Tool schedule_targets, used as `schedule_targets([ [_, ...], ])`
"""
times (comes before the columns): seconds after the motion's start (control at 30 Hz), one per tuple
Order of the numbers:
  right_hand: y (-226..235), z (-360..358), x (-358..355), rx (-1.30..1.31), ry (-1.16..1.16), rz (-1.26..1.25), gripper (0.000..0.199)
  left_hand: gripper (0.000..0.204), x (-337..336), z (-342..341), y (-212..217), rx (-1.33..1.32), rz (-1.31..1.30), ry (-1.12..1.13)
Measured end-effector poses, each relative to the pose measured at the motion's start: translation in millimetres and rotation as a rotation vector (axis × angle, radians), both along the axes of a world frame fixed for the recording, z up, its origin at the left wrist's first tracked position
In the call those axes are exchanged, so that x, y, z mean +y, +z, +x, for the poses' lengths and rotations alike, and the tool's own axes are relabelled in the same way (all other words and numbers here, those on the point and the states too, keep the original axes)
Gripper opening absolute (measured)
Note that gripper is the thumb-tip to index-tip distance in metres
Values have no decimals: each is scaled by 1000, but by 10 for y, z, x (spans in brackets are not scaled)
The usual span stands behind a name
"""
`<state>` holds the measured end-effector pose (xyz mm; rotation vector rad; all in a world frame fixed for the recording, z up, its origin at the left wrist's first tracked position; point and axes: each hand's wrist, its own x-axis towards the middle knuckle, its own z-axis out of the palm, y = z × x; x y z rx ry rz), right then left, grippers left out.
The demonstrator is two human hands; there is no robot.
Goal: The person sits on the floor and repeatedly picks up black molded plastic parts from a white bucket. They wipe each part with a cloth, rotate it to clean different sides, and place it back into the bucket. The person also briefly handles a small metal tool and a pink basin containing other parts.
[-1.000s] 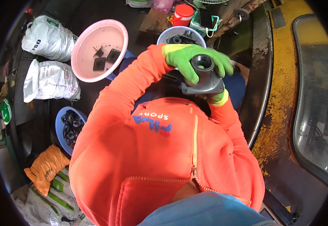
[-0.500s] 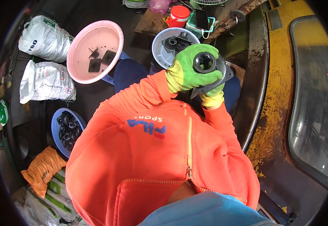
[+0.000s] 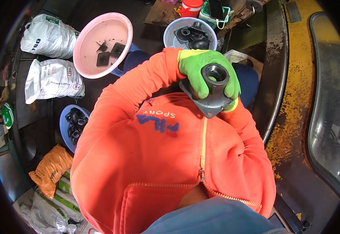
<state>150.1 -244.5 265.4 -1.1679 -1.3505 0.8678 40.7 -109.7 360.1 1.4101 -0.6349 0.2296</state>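
A black plastic fitting [image 3: 209,105] with a round, threaded neck and a flat flange is held in front of my chest, the neck opening upward. My left hand [image 3: 201,64], in a green glove with a yellow cuff, reaches over its far side and is closed around the neck, thumb on one side and fingers on the other. My right hand [image 3: 231,105] is mostly hidden behind the fitting; only its yellow cuff shows clearly, close against the flange, and its fingers cannot be seen.
Beyond my hands, a pale blue basket [image 3: 169,43] holds several black parts. A pink basin [image 3: 85,62] with black pieces is at far left. Below it, a blue basin [image 3: 63,130] contains small dark parts. White sacks [image 3: 51,37] lie left; a rusty yellow machine panel [image 3: 291,97] stands right.
The fitting has come nearer my chest and turned, so a flange corner points toward me. My left hand has moved with it, still gripping the neck. My right hand has become more hidden.
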Motion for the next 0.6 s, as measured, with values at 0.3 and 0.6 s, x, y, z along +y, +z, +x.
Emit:
schedule_targets([
  [0.3, 652, 216, 245, -54, -245, 175, 43, 65, 65, 27, 211, 48, 244, 815],
  [0.6, 778, 25, 173, -302, -288, 276, 43, 49, -204, -9, -26, -157, 267, 1048],
])
